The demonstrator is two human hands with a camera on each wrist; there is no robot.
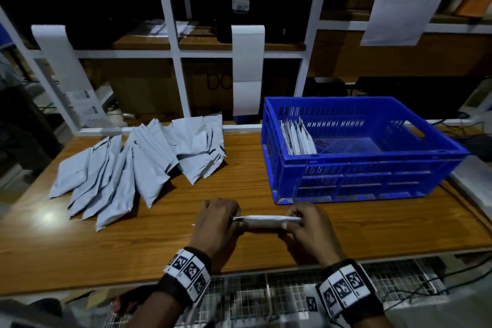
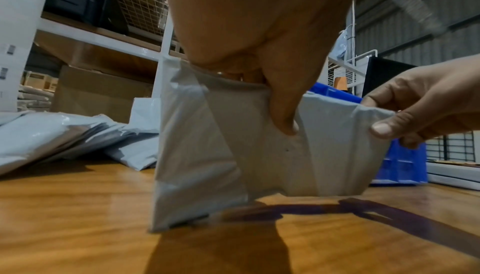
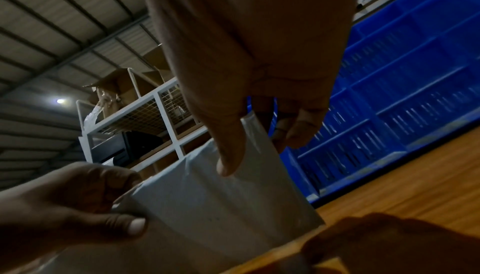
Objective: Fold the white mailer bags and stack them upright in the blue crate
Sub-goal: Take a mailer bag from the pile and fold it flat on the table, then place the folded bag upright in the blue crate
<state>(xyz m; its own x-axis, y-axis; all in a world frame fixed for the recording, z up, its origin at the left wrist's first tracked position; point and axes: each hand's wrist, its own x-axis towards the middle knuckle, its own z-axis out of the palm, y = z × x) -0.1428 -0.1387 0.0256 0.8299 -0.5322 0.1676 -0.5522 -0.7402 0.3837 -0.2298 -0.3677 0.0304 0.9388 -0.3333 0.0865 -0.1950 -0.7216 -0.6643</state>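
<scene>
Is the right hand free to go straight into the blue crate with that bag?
Probably yes. The right hand pinches the folded mailer bag just in front of the blue crate, whose open top has bare floor beside the upright bags. The left hand must release first.

wooden table under white shelf frame with wooden shelves, white paper sheets hanging from frame, cardboard box behind, wire mesh below table front edge, cables at right.
</scene>
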